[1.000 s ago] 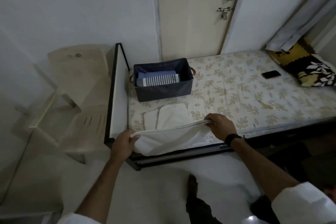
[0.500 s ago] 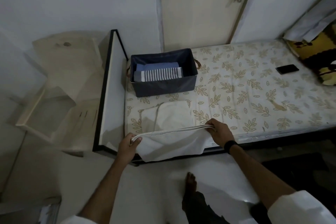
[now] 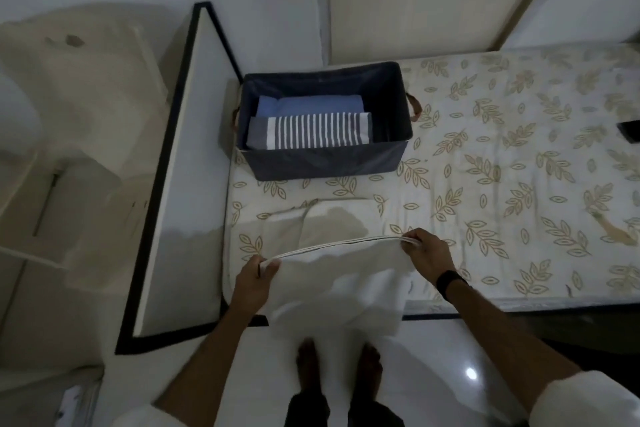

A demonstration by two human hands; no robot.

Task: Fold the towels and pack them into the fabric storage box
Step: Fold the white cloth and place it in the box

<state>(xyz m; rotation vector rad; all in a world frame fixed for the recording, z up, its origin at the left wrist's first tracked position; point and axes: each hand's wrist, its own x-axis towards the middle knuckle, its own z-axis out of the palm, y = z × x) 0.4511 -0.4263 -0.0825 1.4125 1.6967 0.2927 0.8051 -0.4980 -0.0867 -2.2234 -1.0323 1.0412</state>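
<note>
A white towel (image 3: 343, 284) hangs doubled over the bed's front edge. My left hand (image 3: 254, 282) pinches its left top corner and my right hand (image 3: 427, 253) pinches the right top corner, stretching the edge between them. Another white towel (image 3: 325, 222) lies folded flat on the mattress just behind. The dark blue fabric storage box (image 3: 322, 159) stands further back near the footboard. Inside it lie a folded striped towel (image 3: 311, 130) and a blue towel (image 3: 304, 104).
The leaf-patterned mattress (image 3: 502, 191) stretches to the right. A black phone (image 3: 630, 130) lies at its right edge. A white footboard with black trim (image 3: 180, 184) borders the bed on the left, with plastic chairs (image 3: 62, 121) beyond. My bare feet (image 3: 339, 364) stand on the tiled floor.
The view has tilted down and drawn closer to the bed. Both hands still hold the towel's corners, with its top edge now raised a little above the mattress.
</note>
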